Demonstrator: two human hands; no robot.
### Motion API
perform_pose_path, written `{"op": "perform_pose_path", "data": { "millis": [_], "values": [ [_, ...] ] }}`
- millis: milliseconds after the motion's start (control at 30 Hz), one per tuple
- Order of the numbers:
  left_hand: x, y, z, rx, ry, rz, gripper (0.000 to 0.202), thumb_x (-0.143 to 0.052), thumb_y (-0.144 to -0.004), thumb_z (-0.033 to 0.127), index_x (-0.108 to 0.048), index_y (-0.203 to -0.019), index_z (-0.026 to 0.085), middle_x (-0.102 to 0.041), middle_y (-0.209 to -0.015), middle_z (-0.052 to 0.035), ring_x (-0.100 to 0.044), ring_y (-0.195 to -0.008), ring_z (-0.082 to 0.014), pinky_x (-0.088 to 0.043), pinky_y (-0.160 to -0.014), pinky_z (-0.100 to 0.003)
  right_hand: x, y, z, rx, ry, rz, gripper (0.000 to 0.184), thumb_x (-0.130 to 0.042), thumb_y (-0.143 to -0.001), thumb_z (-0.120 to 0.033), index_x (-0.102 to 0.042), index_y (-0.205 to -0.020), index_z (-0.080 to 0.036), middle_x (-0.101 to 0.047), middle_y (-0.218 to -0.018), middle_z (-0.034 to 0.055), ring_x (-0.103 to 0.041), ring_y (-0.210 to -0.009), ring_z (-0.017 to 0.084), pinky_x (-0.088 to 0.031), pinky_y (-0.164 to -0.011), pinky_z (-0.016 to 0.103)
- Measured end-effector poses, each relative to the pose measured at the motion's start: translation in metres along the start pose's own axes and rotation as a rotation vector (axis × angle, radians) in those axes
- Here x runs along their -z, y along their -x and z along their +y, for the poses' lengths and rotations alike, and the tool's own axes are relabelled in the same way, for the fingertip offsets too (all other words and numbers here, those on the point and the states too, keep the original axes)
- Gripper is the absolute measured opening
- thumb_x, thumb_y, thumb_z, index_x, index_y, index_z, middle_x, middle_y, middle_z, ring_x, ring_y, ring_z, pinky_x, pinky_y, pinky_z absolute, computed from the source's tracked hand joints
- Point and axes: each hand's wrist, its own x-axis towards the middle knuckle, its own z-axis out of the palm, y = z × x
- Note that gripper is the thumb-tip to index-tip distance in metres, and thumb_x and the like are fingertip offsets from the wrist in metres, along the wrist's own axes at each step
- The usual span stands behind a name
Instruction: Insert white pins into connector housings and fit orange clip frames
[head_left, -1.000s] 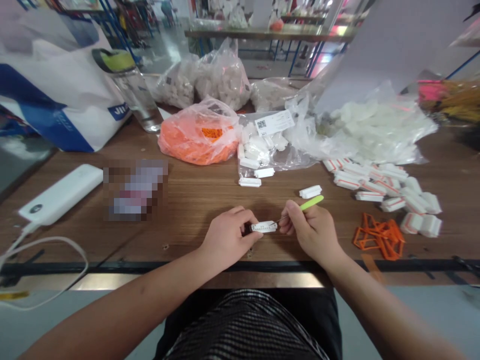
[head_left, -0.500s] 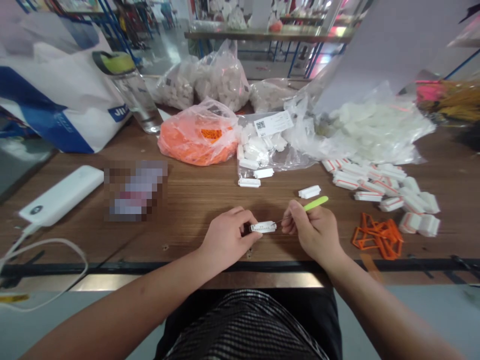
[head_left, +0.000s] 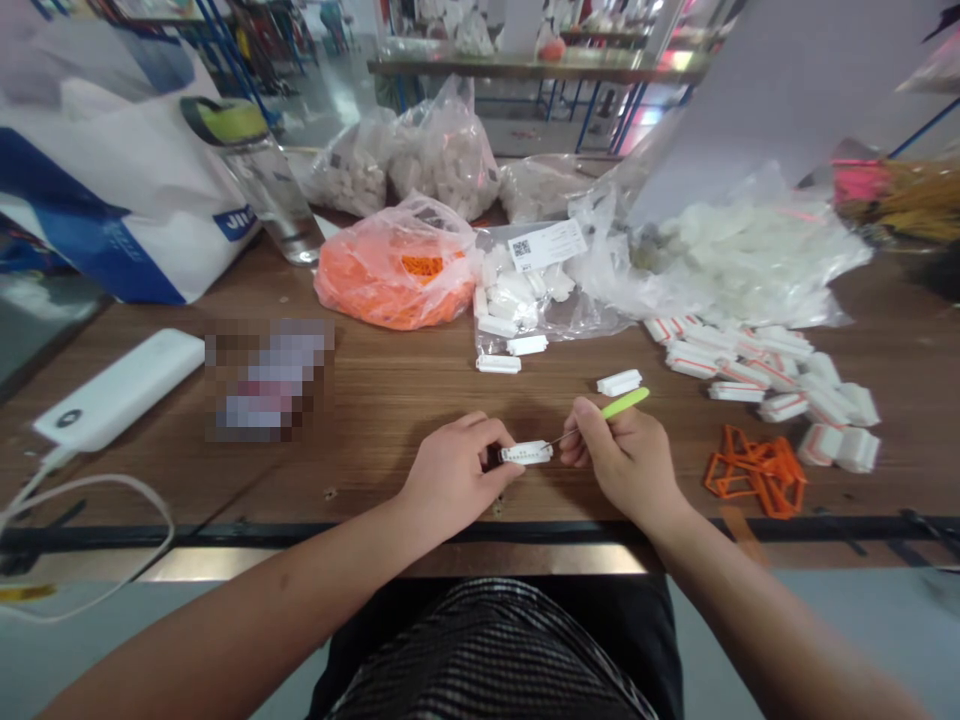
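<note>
Between the thumb and fingers of my left hand [head_left: 459,468] is the left end of a white plastic connector housing [head_left: 529,453], with a row of small dark holes on its upper face. My right hand [head_left: 621,450] grips a thin metal pick [head_left: 625,403] by its yellow-green handle. The pick's tip points left and meets the right part of the housing; whether it is inside a hole I cannot tell. Another white housing [head_left: 619,382] lies just beyond my right hand. To the right is a small pile of orange plastic frames [head_left: 756,474].
White housings with orange strips [head_left: 739,365] are heaped at the right. Behind stand a bag of orange parts [head_left: 397,265], an opened bag of white housings [head_left: 525,295] and a bottle [head_left: 274,190]. A white power bank [head_left: 124,385] with a cable lies left, near a blurred-out patch.
My right hand and the pick have shifted slightly left, bringing the tip further over the housing. My left hand keeps its hold on the housing.
</note>
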Motion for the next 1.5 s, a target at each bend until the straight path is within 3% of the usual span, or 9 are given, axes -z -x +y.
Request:
{"op": "perform_pose_path", "data": {
  "millis": [133,367,600,1033,1500],
  "values": [
    [0.001,0.000,0.000,-0.005,-0.007,-0.001,0.009,-0.073,-0.078,0.020,-0.064,-0.077,0.020,-0.051,-0.069,0.0045,-0.049,-0.063,-0.0116,-0.037,-0.061,-0.027,0.001,-0.002,0.001,0.028,0.058,-0.027,0.048,-0.052,-0.088,-0.058,-0.063,-0.068,-0.017,-0.067,-0.053,0.0037,-0.063,-0.042,0.014,-0.051,-0.041,0.022],
    [0.001,0.001,-0.001,-0.007,0.003,-0.003,0.007,-0.072,-0.079,0.021,-0.065,-0.078,0.020,-0.050,-0.070,0.0043,-0.049,-0.063,-0.0117,-0.037,-0.061,-0.026,0.002,0.003,0.004,0.162,0.234,-0.087,0.043,-0.047,-0.095,-0.045,-0.065,-0.066,-0.018,-0.070,-0.057,0.0034,-0.068,-0.050,0.015,-0.054,-0.049,0.022],
    [0.000,0.000,-0.001,-0.001,0.009,0.005,0.008,-0.072,-0.078,0.021,-0.065,-0.077,0.020,-0.051,-0.069,0.0047,-0.050,-0.062,-0.0114,-0.037,-0.061,-0.026,0.008,0.003,-0.009,0.050,0.036,0.038,0.047,-0.053,-0.090,-0.053,-0.063,-0.062,-0.017,-0.065,-0.050,0.0030,-0.062,-0.040,0.012,-0.051,-0.040,0.020],
    [0.000,0.000,0.000,0.000,0.001,-0.001,0.006,-0.070,-0.079,0.022,-0.065,-0.078,0.020,-0.053,-0.071,0.0040,-0.050,-0.061,-0.0110,-0.038,-0.060,-0.026,0.005,0.010,0.003,0.010,-0.028,0.034,0.049,-0.051,-0.091,-0.054,-0.064,-0.064,-0.016,-0.066,-0.052,0.0041,-0.063,-0.043,0.013,-0.053,-0.043,0.021],
    [0.000,-0.001,0.001,0.001,-0.002,0.001,0.007,-0.072,-0.078,0.020,-0.064,-0.077,0.020,-0.051,-0.070,0.0044,-0.049,-0.061,-0.0113,-0.037,-0.061,-0.026,0.003,0.008,0.000,0.011,0.010,0.002,0.047,-0.053,-0.090,-0.056,-0.064,-0.067,-0.016,-0.069,-0.054,0.0049,-0.064,-0.043,0.014,-0.054,-0.044,0.021]
  ]
}}
